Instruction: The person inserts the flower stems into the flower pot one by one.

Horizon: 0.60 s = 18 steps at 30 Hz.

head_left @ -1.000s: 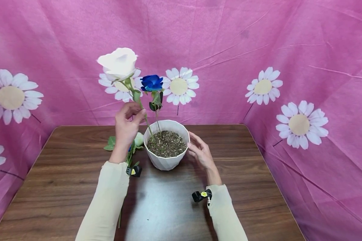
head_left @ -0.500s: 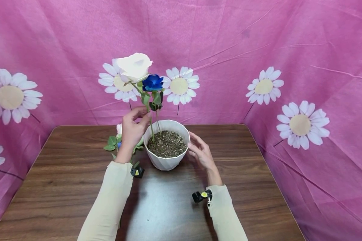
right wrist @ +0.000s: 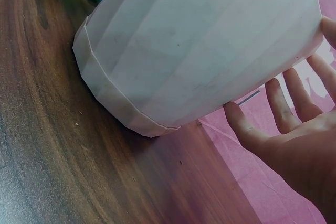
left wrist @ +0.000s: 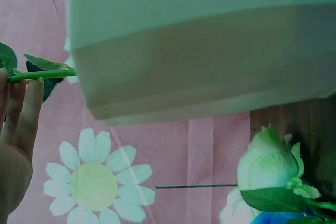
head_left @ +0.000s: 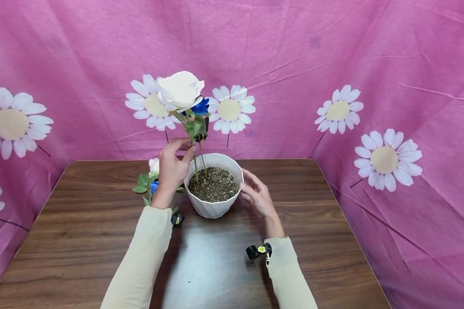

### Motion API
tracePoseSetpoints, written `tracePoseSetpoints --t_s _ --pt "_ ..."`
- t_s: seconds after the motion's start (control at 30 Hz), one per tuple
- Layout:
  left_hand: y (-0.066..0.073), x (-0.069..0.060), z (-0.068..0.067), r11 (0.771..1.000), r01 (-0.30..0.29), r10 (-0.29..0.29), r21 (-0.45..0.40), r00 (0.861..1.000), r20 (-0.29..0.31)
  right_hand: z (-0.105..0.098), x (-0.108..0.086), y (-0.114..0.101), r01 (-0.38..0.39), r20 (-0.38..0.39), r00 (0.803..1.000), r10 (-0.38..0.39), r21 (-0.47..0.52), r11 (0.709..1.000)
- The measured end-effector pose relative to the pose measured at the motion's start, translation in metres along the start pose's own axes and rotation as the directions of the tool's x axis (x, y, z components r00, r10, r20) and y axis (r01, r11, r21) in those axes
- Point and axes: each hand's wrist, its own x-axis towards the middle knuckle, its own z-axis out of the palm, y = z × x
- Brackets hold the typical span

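Observation:
My left hand (head_left: 175, 165) pinches the green stem of a white rose (head_left: 181, 91), whose lower end stands in the soil at the left side of a white faceted pot (head_left: 212, 209). A blue rose (head_left: 202, 107) rises from the same soil, partly hidden behind the white bloom. In the left wrist view, the fingers (left wrist: 29, 119) meet the stem (left wrist: 44, 74) beside the pot wall. My right hand (head_left: 258, 198) rests on the pot's right side. In the right wrist view, its spread, fairly straight fingertips (right wrist: 231, 109) touch the outer wall.
More flowers lie on the wooden table (head_left: 81, 223) left of the pot, among them a white rose (head_left: 154, 166) and a blue one (head_left: 154, 187), partly covered by my left arm. A pink cloth (head_left: 278, 51) printed with daisies hangs behind the table and along its sides.
My left hand has moved right with the white rose, bringing the tilted stem closer to upright and the bloom in front of the blue rose. The right hand and the pot have stayed put.

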Motion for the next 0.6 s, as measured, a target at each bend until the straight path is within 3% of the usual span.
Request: tracePoseSetpoints --t_s 0.23,0.37,0.47,0.6 --pt "-0.013 -0.006 -0.001 0.999 0.032 -0.032 0.027 0.999 0.0 -0.032 0.015 0.04 0.066 0.072 0.995 -0.063 -0.05 0.997" --pt "-0.016 -0.009 0.0 0.999 0.036 -0.037 0.038 0.999 0.016 -0.026 0.01 0.031 0.082 0.077 0.994 -0.083 0.014 0.997" --pt "-0.016 -0.009 0.003 0.997 0.001 -0.004 0.082 0.999 0.044 -0.027 0.012 0.033 0.085 0.079 0.993 -0.087 0.034 0.996" --pt "-0.015 -0.01 0.007 0.987 -0.085 0.076 0.135 0.995 0.072 -0.045 0.022 0.058 0.079 0.085 0.993 -0.077 -0.027 0.996"
